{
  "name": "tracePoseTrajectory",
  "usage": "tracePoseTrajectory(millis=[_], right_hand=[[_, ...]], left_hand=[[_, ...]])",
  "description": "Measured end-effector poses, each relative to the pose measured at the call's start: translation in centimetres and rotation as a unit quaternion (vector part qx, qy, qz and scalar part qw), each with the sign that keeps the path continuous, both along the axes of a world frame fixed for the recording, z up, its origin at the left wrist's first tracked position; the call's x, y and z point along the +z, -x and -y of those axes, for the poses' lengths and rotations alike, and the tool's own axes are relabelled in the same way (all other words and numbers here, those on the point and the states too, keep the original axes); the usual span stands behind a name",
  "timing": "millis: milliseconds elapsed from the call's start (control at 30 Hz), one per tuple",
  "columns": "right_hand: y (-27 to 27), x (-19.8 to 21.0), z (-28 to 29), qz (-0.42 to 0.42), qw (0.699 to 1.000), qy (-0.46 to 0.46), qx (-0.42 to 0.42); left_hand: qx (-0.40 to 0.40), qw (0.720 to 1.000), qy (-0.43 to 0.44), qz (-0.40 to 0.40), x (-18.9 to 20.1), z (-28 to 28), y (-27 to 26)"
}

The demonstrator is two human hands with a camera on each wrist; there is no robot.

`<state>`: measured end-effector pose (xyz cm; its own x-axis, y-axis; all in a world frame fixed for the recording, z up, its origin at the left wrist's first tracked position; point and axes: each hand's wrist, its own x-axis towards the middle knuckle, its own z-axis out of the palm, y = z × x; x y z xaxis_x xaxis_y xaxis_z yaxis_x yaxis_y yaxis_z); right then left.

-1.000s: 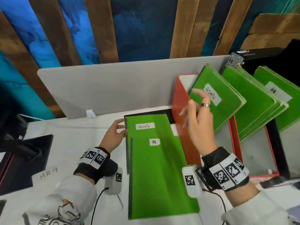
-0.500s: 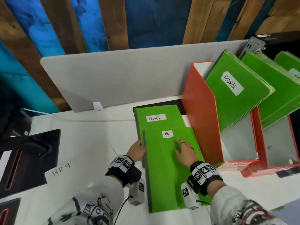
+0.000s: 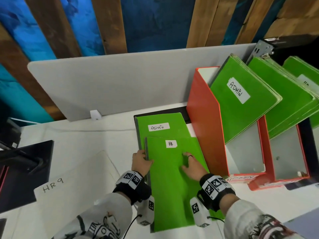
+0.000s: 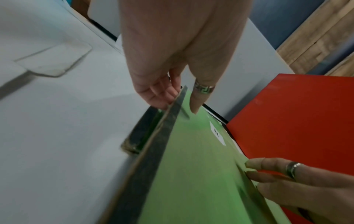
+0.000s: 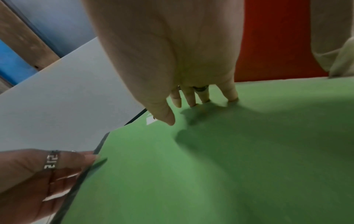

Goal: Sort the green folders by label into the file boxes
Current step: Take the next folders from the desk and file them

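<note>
A green folder labelled HR [image 3: 174,183] lies on top of a stack on the white table, over a folder labelled ADMIN [image 3: 160,125]. My left hand [image 3: 140,161] pinches the HR folder's left edge, thumb on top and fingers beneath [image 4: 159,97], lifting that edge a little. My right hand [image 3: 191,165] rests on the HR folder's cover with fingers spread and fingertips [image 5: 191,103] pressing down. To the right stand orange file boxes [image 3: 205,128]; the nearest holds an ADMIN folder [image 3: 241,99], the others hold more green folders [image 3: 284,94].
A grey divider panel [image 3: 120,81] runs along the back of the table. A black stand [image 3: 22,171] sits at the left, with a paper slip marked HR9 [image 3: 51,185] beside it. A black tray edge [image 3: 160,112] shows under the stack.
My right hand came down from beside the ADMIN box onto the HR folder. My left hand slid from the stack's top left corner to the HR folder's left edge and took hold of it.
</note>
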<state>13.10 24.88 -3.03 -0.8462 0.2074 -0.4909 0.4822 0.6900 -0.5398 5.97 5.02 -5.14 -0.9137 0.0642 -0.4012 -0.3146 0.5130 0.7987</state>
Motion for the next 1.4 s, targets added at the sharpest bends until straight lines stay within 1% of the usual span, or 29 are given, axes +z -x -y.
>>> tracePoseTrajectory(millis=[100, 167, 300, 367, 433, 467, 533, 600, 633, 700, 733, 767, 867, 900, 933, 967, 1000, 1067, 1133, 1200, 1233, 1300, 1400], right_hand=[[-0.1, 0.9, 0.3, -0.003, 1.000, 0.005, 0.003], [-0.1, 1.0, 0.5, -0.003, 1.000, 0.007, 0.001], [-0.3, 0.7, 0.5, -0.015, 1.000, -0.005, 0.011], [-0.2, 0.5, 0.2, -0.034, 0.999, -0.036, 0.005], [0.0, 0.7, -0.4, -0.060, 0.996, -0.065, -0.028], [0.2, 0.9, -0.7, -0.077, 0.994, -0.061, -0.048], [0.6, 0.8, -1.1, -0.110, 0.988, -0.006, -0.107], [1.1, 1.0, -1.4, -0.132, 0.977, 0.068, -0.150], [1.2, 1.3, -1.4, -0.119, 0.974, 0.098, -0.166], [1.5, 1.2, -1.1, -0.085, 0.970, 0.155, -0.168], [1.6, 1.1, -0.8, -0.080, 0.970, 0.173, -0.150], [1.8, 0.8, -0.4, -0.069, 0.970, 0.180, -0.151], [2.4, 0.0, 0.4, -0.064, 0.971, 0.184, -0.139], [2.6, 0.3, 1.1, -0.063, 0.972, 0.182, -0.133], [2.7, 0.3, 1.5, -0.068, 0.976, 0.165, -0.124], [2.7, 0.3, 1.9, -0.059, 0.979, 0.149, -0.126], [2.9, 0.0, 2.1, -0.066, 0.981, 0.130, -0.128], [3.0, -0.1, 2.7, -0.063, 0.983, 0.109, -0.136], [3.0, -0.4, 3.1, -0.063, 0.985, 0.085, -0.139], [3.1, -0.4, 3.4, -0.060, 0.985, 0.079, -0.140], [3.1, -0.3, 3.6, -0.061, 0.986, 0.074, -0.138], [3.4, -0.3, 3.8, -0.073, 0.986, 0.064, -0.134], [3.6, -0.4, 4.1, -0.078, 0.985, 0.065, -0.143]], left_hand=[[0.018, 1.000, -0.010, -0.016, 0.1, 0.1, 0.2], [0.034, 0.999, -0.035, -0.022, 0.3, 0.2, 0.2], [-0.002, 0.990, -0.134, 0.040, 1.0, 0.3, -0.3], [0.005, 0.986, -0.165, 0.036, 1.9, 1.0, -0.4], [0.023, 0.978, -0.205, 0.025, 3.0, 2.3, -0.2], [0.034, 0.972, -0.231, 0.026, 3.6, 3.0, -0.2], [0.057, 0.958, -0.281, 0.029, 4.6, 4.7, -0.1], [0.072, 0.949, -0.305, 0.033, 5.0, 6.3, 0.0], [0.076, 0.946, -0.313, 0.035, 5.0, 7.0, 0.0], [0.086, 0.945, -0.312, 0.045, 4.8, 8.2, -0.1], [0.087, 0.949, -0.298, 0.051, 4.7, 8.7, -0.1], [0.088, 0.955, -0.276, 0.060, 4.5, 9.4, 0.0], [0.098, 0.967, -0.218, 0.085, 3.9, 11.8, 0.3], [0.110, 0.974, -0.182, 0.077, 3.4, 12.9, 0.5], [0.125, 0.984, -0.118, 0.050, 2.7, 14.3, 0.8], [0.148, 0.988, -0.031, 0.017, 2.1, 15.8, 0.9], [0.174, 0.984, 0.041, -0.006, 1.6, 17.3, 1.0], [0.232, 0.964, 0.133, 0.000, 1.3, 19.7, 0.6], [0.244, 0.941, 0.228, 0.048, 1.7, 21.5, 0.0], [0.233, 0.922, 0.298, 0.082, 2.1, 22.3, -0.7], [0.243, 0.914, 0.312, 0.090, 2.1, 22.6, -1.1], [0.276, 0.905, 0.311, 0.095, 1.9, 22.8, -1.4], [0.298, 0.905, 0.284, 0.103, 1.4, 23.8, -1.5]])
